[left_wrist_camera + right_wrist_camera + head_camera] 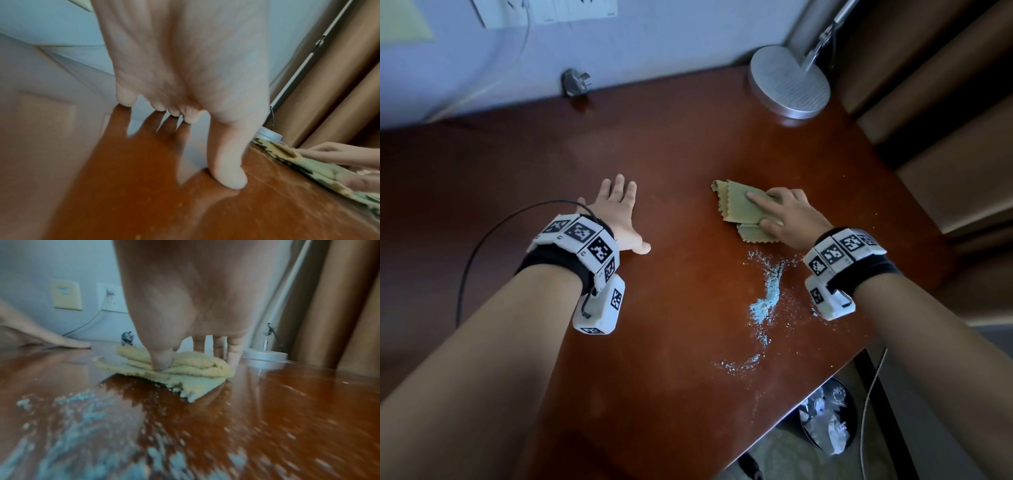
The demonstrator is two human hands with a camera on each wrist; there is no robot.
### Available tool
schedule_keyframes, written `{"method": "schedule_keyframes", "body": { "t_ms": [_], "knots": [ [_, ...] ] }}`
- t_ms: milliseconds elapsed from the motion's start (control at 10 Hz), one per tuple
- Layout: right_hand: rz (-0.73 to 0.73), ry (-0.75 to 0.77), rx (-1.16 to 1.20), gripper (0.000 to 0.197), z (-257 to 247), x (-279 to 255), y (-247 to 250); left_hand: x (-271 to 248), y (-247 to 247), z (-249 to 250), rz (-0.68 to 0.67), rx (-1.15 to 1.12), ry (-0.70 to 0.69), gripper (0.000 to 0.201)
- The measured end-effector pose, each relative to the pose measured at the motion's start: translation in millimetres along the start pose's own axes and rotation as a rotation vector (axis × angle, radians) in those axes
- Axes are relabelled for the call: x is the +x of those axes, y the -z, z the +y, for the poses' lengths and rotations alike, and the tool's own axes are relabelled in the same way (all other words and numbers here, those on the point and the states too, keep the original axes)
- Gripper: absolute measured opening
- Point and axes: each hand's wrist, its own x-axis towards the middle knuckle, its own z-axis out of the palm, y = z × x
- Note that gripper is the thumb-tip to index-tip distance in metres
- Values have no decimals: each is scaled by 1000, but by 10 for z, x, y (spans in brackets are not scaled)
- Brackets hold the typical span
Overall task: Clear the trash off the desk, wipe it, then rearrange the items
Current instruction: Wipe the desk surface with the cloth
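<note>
The folded cloth (pixel 746 209) is being pressed flat to the desk (pixel 671 164) by the right hand (pixel 791 219), fingers spread over it and thumb bearing on its near edge, judged so that it can be dragged through the pale blue powder (pixel 770 291) just nearer the person; the left hand (pixel 616 212) is being laid open and empty on bare wood, probably for bracing; the bin (pixel 828 421) below the desk corner is being shown by the head view only; the cloth's stacked folds are being shown best by the right wrist view.
</note>
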Motion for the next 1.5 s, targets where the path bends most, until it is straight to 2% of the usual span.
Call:
{"method": "schedule_keyframes", "body": {
  "t_ms": [200,300,400,500,700,900,1100,1200,1300,1400,1500],
  "knots": [
    [20,26,-49,55,-445,322,95,-21,-19,-26,29,-18,-1,113],
    [13,107,-113,57,-762,521,150,-29,-43,-59,54,-37,14,117],
    [-36,261,-164,57,-1082,621,139,-38,-52,-74,69,-57,12,118],
    [-126,329,-111,52,-1246,655,104,-37,-48,-73,71,-68,10,118],
    [-209,403,-61,52,-1226,530,149,-23,-52,-71,65,-61,13,118],
    [-278,518,31,59,-1045,91,17,-22,-50,-83,61,-48,9,118],
    [-398,485,61,60,-632,-337,34,-19,-41,-76,61,-43,2,119],
    [-239,437,16,58,-582,-305,-21,-27,-37,-92,59,-38,-18,119],
    [-219,376,-48,55,-630,-202,-153,-44,-63,-147,79,-5,-46,117],
    [-199,316,7,54,-774,-17,-138,-68,-107,-218,97,2,-59,116],
    [-112,247,63,54,-975,227,-56,-126,-150,-284,101,-2,-54,116]
  ]
}}
